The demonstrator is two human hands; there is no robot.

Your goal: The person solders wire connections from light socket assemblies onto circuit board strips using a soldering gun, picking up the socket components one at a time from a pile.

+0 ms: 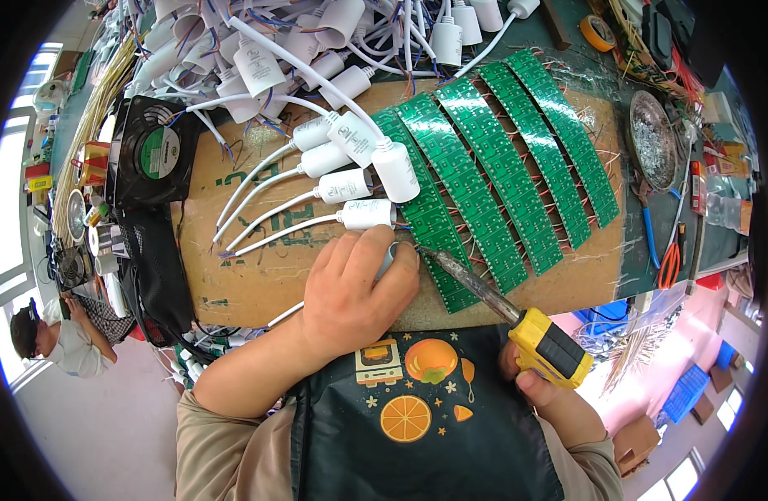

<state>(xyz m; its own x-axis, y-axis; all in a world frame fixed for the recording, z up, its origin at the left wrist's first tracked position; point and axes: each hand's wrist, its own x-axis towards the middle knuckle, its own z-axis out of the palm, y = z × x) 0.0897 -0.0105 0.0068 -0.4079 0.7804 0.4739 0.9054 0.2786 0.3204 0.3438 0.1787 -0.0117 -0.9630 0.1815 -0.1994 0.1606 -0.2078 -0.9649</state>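
Note:
My left hand [351, 288] is closed around a white cylindrical cable housing [387, 261], mostly hidden under the fingers; its white cable [284, 315] comes out below the hand. In my right hand [526, 380] is a soldering iron with a yellow and black handle [553, 346]. Its tip reaches the fingertips of the left hand, at the edge of the nearest green circuit board strip [434, 213]. Whether the tip touches a wire is too small to tell. More strips [484, 159] lie side by side to the right, thin red wires between them. Several white housings with cables [344, 185] lie beyond the left hand.
A brown cardboard sheet [234, 292] covers the bench. At the far side is a heap of white housings [259, 67]. A black fan [154, 150] stands at left. A round metal dish [653, 138], pliers [649, 225] and orange-handled scissors [669, 265] lie right. Another person [67, 338] sits far left.

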